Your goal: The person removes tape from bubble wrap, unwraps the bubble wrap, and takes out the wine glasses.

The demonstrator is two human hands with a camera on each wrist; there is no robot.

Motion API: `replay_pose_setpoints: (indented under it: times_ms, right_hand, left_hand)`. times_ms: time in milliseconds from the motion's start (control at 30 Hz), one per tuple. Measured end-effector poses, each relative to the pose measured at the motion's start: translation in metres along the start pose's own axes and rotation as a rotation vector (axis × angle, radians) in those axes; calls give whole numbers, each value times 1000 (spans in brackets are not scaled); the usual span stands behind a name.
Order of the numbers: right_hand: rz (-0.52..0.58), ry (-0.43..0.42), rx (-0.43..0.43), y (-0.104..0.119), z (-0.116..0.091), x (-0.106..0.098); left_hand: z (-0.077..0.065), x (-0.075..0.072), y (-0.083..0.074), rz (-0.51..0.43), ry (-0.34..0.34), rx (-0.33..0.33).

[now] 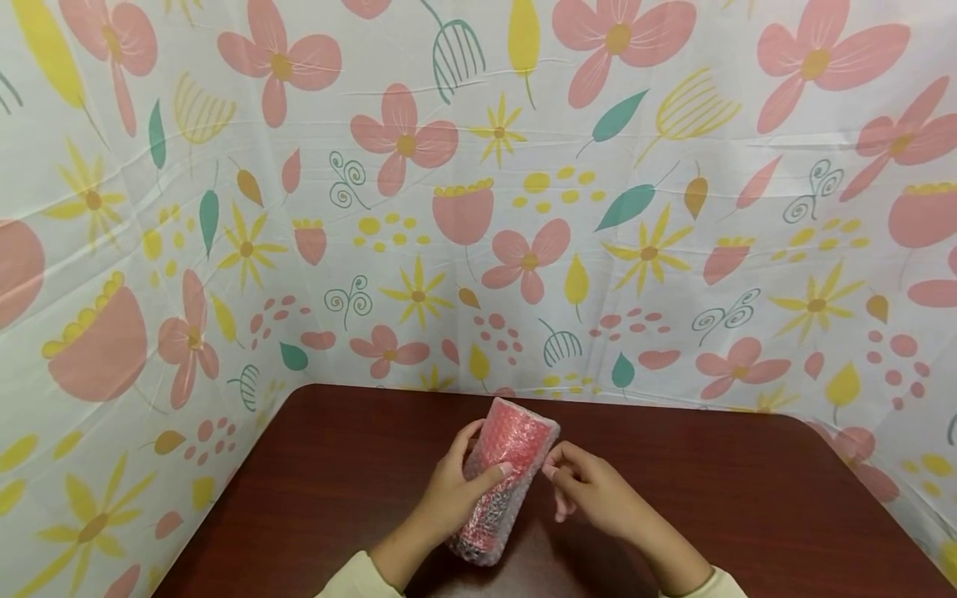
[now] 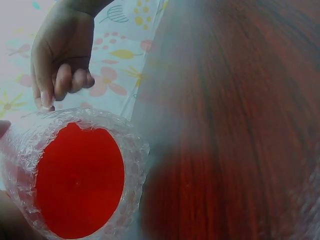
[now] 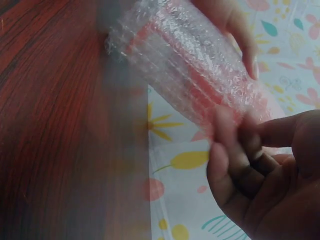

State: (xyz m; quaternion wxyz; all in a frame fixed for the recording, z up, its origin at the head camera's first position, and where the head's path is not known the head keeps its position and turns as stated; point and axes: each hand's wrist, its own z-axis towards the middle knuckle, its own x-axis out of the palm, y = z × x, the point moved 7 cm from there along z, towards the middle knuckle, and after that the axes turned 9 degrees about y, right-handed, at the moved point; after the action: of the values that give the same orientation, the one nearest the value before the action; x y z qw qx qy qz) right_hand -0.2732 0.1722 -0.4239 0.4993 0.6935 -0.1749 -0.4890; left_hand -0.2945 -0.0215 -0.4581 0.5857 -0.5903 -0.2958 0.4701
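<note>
The left hand (image 1: pixel 451 488) grips a red cylinder (image 2: pixel 80 182) in clear bubble wrap (image 3: pixel 200 55), the right hand (image 1: pixel 594 490) seemingly pinching the wrap's edge — work likely needing steady support next.

Room out to both sides, package (image 1: pixel 516 436) in the middle.
I have free table (image 1: pixel 755 498) left of my left hand (image 1: pixel 451 490) and right of my right hand (image 1: pixel 596 490); between them the bubble-wrapped package bars the way, and flowered cloth (image 1: pixel 523 212) blocks any reach past the table's far edge.
</note>
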Motion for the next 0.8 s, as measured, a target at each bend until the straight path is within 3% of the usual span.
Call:
replay_pose_setpoints:
  times_ms: [133, 433, 800]
  right_hand:
    - [-3, -14, 10, 1, 0, 1]
    - [36, -2, -69, 7, 0, 1]
    - [-35, -53, 13, 0, 1, -1]
  left_hand:
    - [1, -1, 2, 7, -2, -1]
    - [0, 0, 3, 0, 0, -7]
    - [-1, 1, 1, 1, 13, -17]
